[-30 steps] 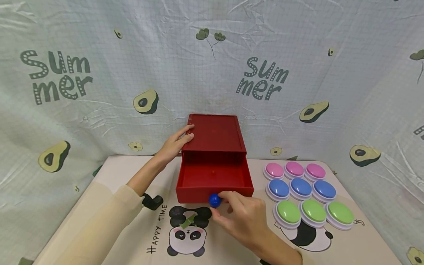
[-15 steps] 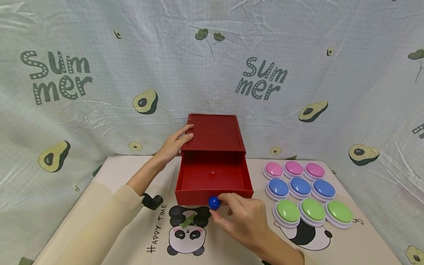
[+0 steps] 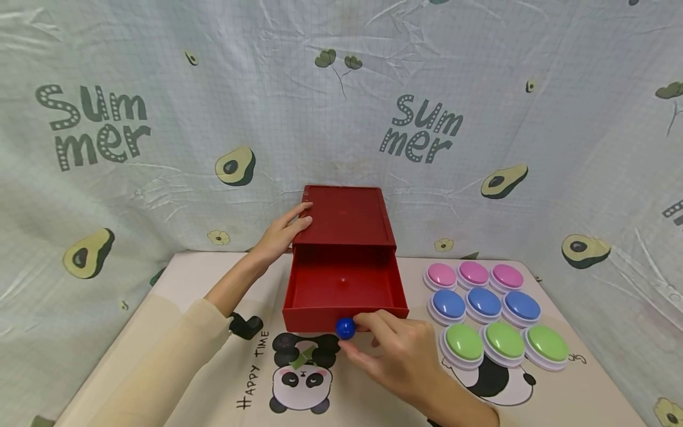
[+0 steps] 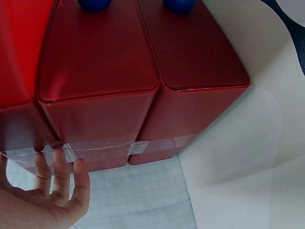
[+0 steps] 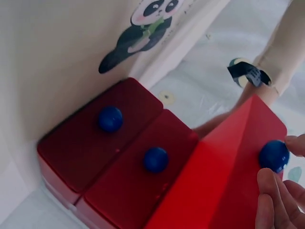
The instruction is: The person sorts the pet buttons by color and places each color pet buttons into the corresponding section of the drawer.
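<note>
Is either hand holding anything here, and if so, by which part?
The right hand holds the open red drawer by its round blue knob, pinching it. The left hand merely rests against the red cabinet.

above drawer [image 3: 344,290]: passable | knob [image 3: 345,328]: right fingers [image 3: 369,321] obstruct | rightward: buttons [image 3: 484,301] obstruct

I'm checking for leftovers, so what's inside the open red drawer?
The drawer shows a bare red floor with a small bright spot. The red cabinet covers its back end, so anything there is hidden.
</note>
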Demonstrator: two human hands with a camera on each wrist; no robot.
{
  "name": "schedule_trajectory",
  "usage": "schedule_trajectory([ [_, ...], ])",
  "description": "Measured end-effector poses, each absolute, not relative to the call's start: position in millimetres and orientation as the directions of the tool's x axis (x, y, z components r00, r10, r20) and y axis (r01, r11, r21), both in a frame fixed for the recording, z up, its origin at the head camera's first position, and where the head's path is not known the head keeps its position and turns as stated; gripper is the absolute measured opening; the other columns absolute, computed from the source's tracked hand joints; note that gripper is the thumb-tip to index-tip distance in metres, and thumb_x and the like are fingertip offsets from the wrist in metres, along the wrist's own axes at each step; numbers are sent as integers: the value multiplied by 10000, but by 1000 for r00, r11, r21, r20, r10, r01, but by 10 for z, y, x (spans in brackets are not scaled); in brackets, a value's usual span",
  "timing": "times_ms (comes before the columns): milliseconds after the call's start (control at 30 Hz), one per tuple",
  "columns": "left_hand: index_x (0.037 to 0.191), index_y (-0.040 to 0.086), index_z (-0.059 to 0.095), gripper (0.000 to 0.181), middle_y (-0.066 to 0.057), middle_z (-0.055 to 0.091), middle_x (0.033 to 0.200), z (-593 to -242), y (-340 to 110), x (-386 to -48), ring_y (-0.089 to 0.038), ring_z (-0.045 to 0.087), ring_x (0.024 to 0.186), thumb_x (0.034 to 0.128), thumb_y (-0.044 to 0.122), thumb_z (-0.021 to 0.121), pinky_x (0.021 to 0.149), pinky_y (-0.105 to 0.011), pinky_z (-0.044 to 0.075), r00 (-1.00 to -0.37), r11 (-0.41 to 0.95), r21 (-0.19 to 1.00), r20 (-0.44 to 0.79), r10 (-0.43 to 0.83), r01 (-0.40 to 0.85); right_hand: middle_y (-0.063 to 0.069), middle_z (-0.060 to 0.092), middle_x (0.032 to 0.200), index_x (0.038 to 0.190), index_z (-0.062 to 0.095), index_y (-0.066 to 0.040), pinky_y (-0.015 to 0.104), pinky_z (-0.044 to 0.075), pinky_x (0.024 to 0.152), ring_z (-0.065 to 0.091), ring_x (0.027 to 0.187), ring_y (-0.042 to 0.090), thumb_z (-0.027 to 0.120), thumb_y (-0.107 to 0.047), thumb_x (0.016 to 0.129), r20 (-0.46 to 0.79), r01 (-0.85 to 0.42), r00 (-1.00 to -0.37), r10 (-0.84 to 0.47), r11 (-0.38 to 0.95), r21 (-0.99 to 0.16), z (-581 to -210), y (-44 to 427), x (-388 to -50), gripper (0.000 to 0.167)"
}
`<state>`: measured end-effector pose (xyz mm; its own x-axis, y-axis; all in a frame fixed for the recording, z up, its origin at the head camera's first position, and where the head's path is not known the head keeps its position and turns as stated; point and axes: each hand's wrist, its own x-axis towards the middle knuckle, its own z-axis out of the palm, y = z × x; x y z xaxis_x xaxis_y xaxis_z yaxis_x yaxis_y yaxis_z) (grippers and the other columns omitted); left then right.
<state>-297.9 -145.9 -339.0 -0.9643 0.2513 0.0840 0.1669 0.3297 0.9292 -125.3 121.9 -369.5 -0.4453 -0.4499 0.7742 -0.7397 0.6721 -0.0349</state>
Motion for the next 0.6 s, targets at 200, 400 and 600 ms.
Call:
schedule_trajectory([
  [200,1625,338,322,589,-199,515,1505,-3402,-1459,-2993,-362,578,1283,1071,469,475,944,-423,552,-963,335,926,90,254,175,-45,779,865,1007,725,-156,206,573,619,680,628,47,867,-446,808,796,-773,-416,-440,633,-54,-3577,1330,-1244,379],
  [400,1614,355,338,574,-179,530,1490,-3410,-1457,-2992,-355,584,1274,1070,476,478,936,-420,552,-965,325,930,88,248,169,-33,708,727,1006,736,-95,207,549,573,631,575,59,690,-498,952,858,-779,-352,-375,626,-47,-3451,1510,-1281,410],
  [600,1616,358,334,580,-176,505,1525,-3404,-1462,-2982,-364,567,1295,1068,481,480,932,-414,545,-965,323,931,89,248,168,-4,673,659,985,739,-36,201,530,548,608,530,82,630,-530,980,904,-743,-329,-273,665,-70,-3335,1798,-1437,506],
])
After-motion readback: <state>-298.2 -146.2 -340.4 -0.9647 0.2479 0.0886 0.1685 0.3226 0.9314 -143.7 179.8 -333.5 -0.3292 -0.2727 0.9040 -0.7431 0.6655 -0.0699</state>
